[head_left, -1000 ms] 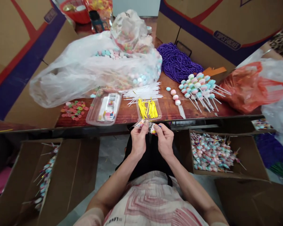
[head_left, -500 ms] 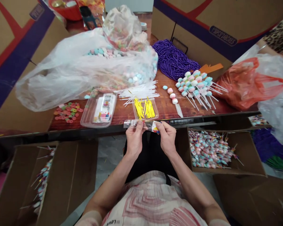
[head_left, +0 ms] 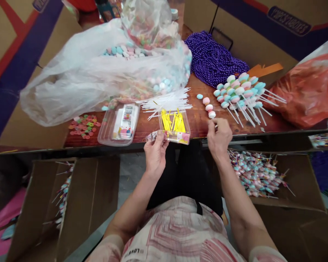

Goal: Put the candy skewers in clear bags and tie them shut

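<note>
Your left hand (head_left: pixel 155 151) pinches a clear printed wrapper bag (head_left: pixel 169 136), thumb and fingers closed on its left end, and the bag lies flat across the front edge of the wooden table (head_left: pixel 199 122). It sits just in front of the little clear tray of yellow twist ties (head_left: pixel 173 123), almost touching that tray's near rim.

Your right hand (head_left: pixel 219 136) is off the bag, well to the right of the twist-tie tray, fingers curled at the stick of a candy skewer (head_left: pixel 208 108) lying on the table. Whether those fingers actually grip the stick, I cannot tell; the hand covers it. So your two hands are apart, one either side of the tray.

Behind the tray lies a fan of white sticks (head_left: pixel 166 103), and behind those a big clear plastic sack of pastel candies (head_left: pixel 104 72). Left of the tray sits a second clear tray with printed bags (head_left: pixel 120 123), then a scatter of small ring candies (head_left: pixel 84 125). Right of the tray, past the skewer, is a heap of finished skewers (head_left: pixel 240 92), with purple beads (head_left: pixel 213 60) behind them. Below the table edge to the right stands a carton of wrapped skewers (head_left: pixel 257 174).
</note>
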Demonstrator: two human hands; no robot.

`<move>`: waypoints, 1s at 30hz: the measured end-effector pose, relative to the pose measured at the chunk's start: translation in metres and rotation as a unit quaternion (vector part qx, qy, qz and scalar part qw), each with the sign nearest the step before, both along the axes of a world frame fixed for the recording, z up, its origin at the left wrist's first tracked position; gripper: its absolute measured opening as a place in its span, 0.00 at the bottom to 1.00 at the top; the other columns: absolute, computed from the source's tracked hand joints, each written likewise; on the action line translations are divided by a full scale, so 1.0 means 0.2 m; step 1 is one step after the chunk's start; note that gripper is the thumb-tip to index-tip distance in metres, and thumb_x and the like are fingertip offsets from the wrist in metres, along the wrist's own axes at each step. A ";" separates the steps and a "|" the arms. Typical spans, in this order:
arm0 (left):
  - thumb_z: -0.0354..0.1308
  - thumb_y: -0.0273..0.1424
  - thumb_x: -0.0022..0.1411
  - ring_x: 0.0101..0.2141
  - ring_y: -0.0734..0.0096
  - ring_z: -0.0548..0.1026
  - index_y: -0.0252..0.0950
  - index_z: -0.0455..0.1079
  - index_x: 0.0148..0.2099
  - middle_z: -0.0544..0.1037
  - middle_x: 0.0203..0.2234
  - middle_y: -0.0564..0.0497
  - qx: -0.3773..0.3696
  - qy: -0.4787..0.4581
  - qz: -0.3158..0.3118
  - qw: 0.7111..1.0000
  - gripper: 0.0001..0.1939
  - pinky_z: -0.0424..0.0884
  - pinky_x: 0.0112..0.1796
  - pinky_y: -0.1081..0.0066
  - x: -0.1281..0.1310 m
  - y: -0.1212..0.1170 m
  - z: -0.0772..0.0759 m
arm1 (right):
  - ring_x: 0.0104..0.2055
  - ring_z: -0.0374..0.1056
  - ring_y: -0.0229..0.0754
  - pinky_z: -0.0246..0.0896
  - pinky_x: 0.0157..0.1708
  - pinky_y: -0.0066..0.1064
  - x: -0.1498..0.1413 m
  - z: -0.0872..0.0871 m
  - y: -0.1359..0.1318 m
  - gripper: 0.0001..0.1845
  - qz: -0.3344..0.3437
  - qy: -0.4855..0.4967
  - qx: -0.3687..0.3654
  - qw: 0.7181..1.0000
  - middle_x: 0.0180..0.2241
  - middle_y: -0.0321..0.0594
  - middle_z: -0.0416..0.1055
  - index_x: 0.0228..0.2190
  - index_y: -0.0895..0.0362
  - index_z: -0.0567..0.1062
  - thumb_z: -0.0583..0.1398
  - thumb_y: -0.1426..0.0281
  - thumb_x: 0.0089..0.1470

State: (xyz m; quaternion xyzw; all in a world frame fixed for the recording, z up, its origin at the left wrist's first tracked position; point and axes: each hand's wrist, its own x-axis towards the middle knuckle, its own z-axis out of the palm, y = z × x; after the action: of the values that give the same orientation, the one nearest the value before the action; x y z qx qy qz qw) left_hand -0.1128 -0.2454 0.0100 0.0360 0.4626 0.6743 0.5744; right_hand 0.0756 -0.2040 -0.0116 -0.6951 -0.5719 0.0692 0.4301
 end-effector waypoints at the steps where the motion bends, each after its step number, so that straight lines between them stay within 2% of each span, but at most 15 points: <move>1: 0.77 0.33 0.42 0.26 0.80 0.75 0.35 0.73 0.30 0.78 0.24 0.56 -0.010 -0.011 -0.006 1.000 0.17 0.68 0.30 0.77 -0.02 0.01 0.00 | 0.38 0.63 0.47 0.57 0.40 0.37 0.05 -0.02 0.04 0.11 -0.026 -0.052 -0.015 0.998 0.34 0.45 0.69 0.31 0.55 0.71 0.58 0.60 0.59; 3: 0.76 0.32 0.43 0.25 0.80 0.74 0.34 0.73 0.31 0.78 0.24 0.56 -0.028 -0.036 -0.016 0.999 0.16 0.67 0.29 0.78 -0.05 0.03 0.00 | 0.40 0.64 0.51 0.57 0.40 0.40 0.14 -0.07 0.11 0.09 -0.051 -0.125 -0.058 0.989 0.36 0.50 0.69 0.32 0.56 0.71 0.60 0.62 0.57; 5: 0.76 0.31 0.45 0.24 0.81 0.74 0.34 0.72 0.31 0.78 0.24 0.56 -0.041 -0.052 -0.014 0.998 0.15 0.67 0.28 0.78 -0.07 0.04 -0.01 | 0.39 0.64 0.51 0.57 0.39 0.40 0.18 -0.12 0.16 0.08 -0.049 -0.160 -0.087 0.982 0.34 0.50 0.70 0.30 0.56 0.71 0.60 0.65 0.56; 7: 0.75 0.30 0.47 0.24 0.81 0.74 0.35 0.72 0.32 0.78 0.24 0.55 -0.050 -0.055 -0.004 0.997 0.14 0.67 0.28 0.78 -0.09 0.05 -0.01 | 0.35 0.64 0.49 0.57 0.37 0.39 0.20 -0.15 0.18 0.08 -0.044 -0.162 -0.079 0.983 0.32 0.47 0.69 0.27 0.56 0.72 0.58 0.67 0.57; 9: 0.74 0.29 0.49 0.24 0.81 0.74 0.35 0.72 0.32 0.78 0.24 0.56 -0.060 -0.059 0.009 0.996 0.12 0.67 0.28 0.78 -0.10 0.06 -0.01 | 0.33 0.63 0.46 0.57 0.36 0.38 0.20 -0.15 0.17 0.09 -0.046 -0.134 -0.038 0.989 0.30 0.45 0.69 0.26 0.56 0.72 0.57 0.67 0.57; 13: 0.72 0.29 0.53 0.23 0.82 0.74 0.35 0.72 0.31 0.77 0.23 0.56 -0.081 -0.081 0.026 0.993 0.10 0.67 0.27 0.79 -0.13 0.07 0.00 | 0.30 0.63 0.41 0.58 0.33 0.34 0.17 -0.08 0.06 0.08 -0.010 0.001 0.040 0.999 0.26 0.38 0.69 0.25 0.56 0.73 0.59 0.68 0.55; 16: 0.70 0.28 0.55 0.23 0.82 0.74 0.34 0.72 0.32 0.77 0.23 0.56 -0.084 -0.094 0.035 0.991 0.09 0.67 0.26 0.80 -0.16 0.08 0.01 | 0.28 0.64 0.39 0.59 0.32 0.32 0.11 -0.01 -0.09 0.07 0.043 0.121 0.043 0.991 0.25 0.34 0.70 0.27 0.56 0.76 0.62 0.67 0.55; 18: 0.70 0.28 0.56 0.23 0.82 0.74 0.35 0.72 0.32 0.77 0.22 0.56 -0.086 -0.099 0.033 0.991 0.08 0.67 0.25 0.80 -0.17 0.09 0.01 | 0.29 0.65 0.39 0.59 0.32 0.31 0.07 0.04 -0.21 0.08 0.086 0.162 0.027 0.983 0.25 0.34 0.71 0.28 0.56 0.77 0.63 0.65 0.55; 23: 0.71 0.29 0.54 0.23 0.82 0.74 0.35 0.72 0.31 0.77 0.22 0.56 -0.089 -0.093 0.027 0.991 0.09 0.67 0.25 0.80 -0.17 0.08 0.00 | 0.31 0.68 0.40 0.62 0.34 0.33 -0.01 0.12 -0.38 0.08 0.155 0.159 0.019 0.975 0.27 0.36 0.73 0.27 0.54 0.77 0.63 0.66 0.57; 30: 0.72 0.29 0.52 0.23 0.82 0.74 0.34 0.73 0.31 0.78 0.24 0.55 -0.071 -0.084 0.011 0.994 0.10 0.66 0.24 0.80 -0.16 0.06 -0.01 | 0.32 0.70 0.41 0.61 0.36 0.36 0.03 0.14 -0.39 0.09 0.202 0.047 0.024 0.978 0.28 0.37 0.75 0.28 0.53 0.77 0.61 0.68 0.60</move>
State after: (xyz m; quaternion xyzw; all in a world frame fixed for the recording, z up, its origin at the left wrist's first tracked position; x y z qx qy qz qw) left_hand -0.1440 -0.2329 0.0071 -0.0665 0.4598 0.6465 0.6051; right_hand 0.0824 -0.2822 0.0171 -0.5505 -0.6814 0.1731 0.4502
